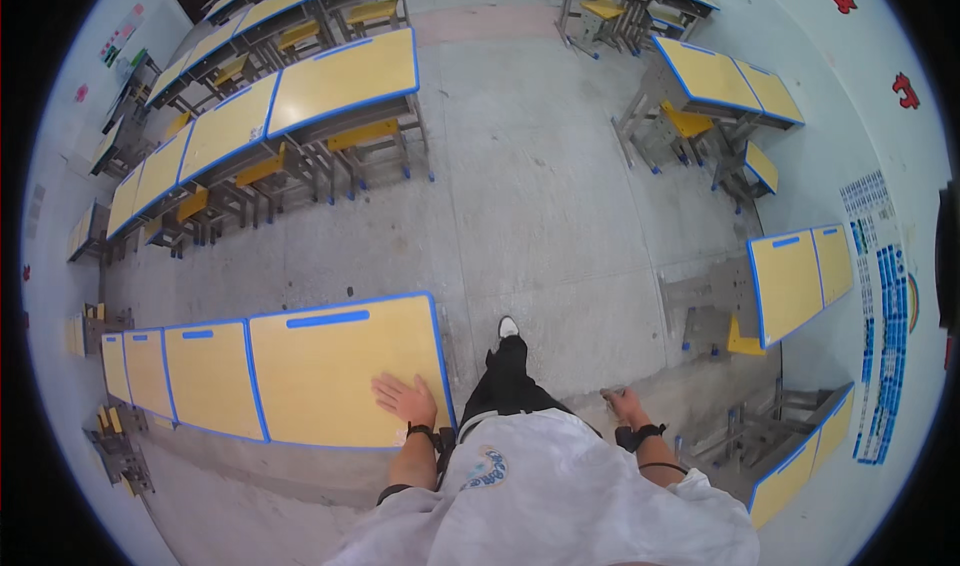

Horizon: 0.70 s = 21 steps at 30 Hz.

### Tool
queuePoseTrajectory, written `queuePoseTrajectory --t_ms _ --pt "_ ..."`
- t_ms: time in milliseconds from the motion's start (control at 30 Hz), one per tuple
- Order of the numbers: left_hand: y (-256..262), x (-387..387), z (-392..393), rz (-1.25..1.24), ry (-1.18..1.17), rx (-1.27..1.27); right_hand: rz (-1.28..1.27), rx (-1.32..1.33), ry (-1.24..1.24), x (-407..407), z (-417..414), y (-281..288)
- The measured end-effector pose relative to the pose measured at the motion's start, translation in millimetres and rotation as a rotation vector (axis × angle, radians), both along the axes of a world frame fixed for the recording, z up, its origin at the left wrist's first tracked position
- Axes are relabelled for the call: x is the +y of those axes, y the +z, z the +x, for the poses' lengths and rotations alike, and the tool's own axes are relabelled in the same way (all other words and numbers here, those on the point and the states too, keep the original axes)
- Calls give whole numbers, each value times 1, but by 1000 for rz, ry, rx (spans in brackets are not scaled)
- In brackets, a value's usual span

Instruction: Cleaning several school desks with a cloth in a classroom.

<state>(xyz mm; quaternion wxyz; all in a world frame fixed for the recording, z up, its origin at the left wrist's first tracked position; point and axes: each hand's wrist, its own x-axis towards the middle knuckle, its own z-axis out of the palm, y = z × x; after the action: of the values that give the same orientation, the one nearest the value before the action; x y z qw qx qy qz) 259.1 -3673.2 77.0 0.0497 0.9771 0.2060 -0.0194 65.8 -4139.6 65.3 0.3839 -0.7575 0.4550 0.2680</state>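
My left hand (405,399) lies flat, fingers spread, on or just above the right end of a yellow school desk top (330,363) with blue edging. That desk stands at the near end of a row on my left. My right hand (626,405) hangs beside my right hip over the grey floor, its fingers partly curled; whether something small is between them is too small to tell. Both wrists wear dark straps. A white shoe (509,327) and dark trousers show between the hands.
Further rows of desks (341,86) with yellow stools (364,135) stand ahead on the left. On the right are paired desks (784,281) along the wall and another desk (802,461) near my right side. Grey concrete floor (540,191) runs between the rows. Posters (889,341) hang on the right wall.
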Motion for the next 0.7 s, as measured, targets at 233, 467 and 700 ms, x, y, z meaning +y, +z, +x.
queuePoseTrajectory --t_ms 233,467,700 --pt "1 -35 66 -6 438 73 -64 -98 -29 -78 129 -11" --pt "26 -18 144 -20 690 437 -85 -6 109 -71 235 13" --pt "19 24 164 11 150 845 -30 55 69 -79 355 -19"
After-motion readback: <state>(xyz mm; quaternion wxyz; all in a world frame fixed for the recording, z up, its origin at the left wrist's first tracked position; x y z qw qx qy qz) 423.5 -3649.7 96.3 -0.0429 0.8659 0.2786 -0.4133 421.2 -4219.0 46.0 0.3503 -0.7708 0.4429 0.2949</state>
